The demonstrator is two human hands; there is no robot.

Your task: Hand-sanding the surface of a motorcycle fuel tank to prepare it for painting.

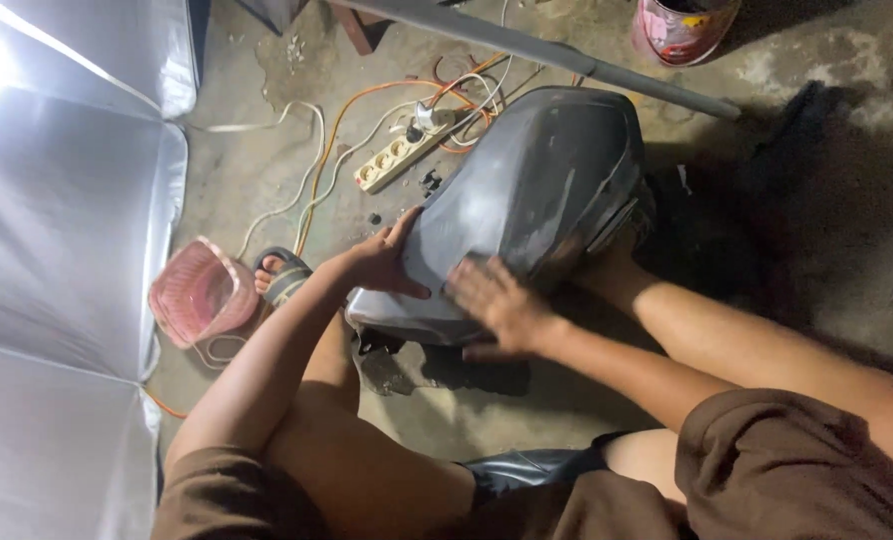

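Person crouched over a grey motorcycle body panel (537, 190), rounded and dull w/ paler scuffed patches, sitting on the concrete floor (847, 260) between the knees, roughly centre of view. Left hand (387, 262) lies on the panel's near-left edge, fingers spread along the rim and thumb over the face; it steadies rather than clamps, so the grip is loose and open. Right hand (497, 305) is pressed palm-down on the lower face of the panel, fingers flat and splayed; it's motion-blurred, so can't tell if anything thin sits under the palm. No closed fist on either side. A sandalled foot (279, 275) shows just left of the left forearm. Beside it, a pink plastic container (202, 292), squarish w/ rounded corners, rests on the floor touching the edge of a big silvery sheet (67, 250) that fills the left side of the view. Above the panel: a white power strip (402, 152) w/ approx 4 sockets, lying at a slant among orange and white cables (317, 160). A grey pipe (567, 55) runs diagonally across the top. Top right, 1 round tin (682, 28), red and pink w/ a smeared label, only its lower part in frame.
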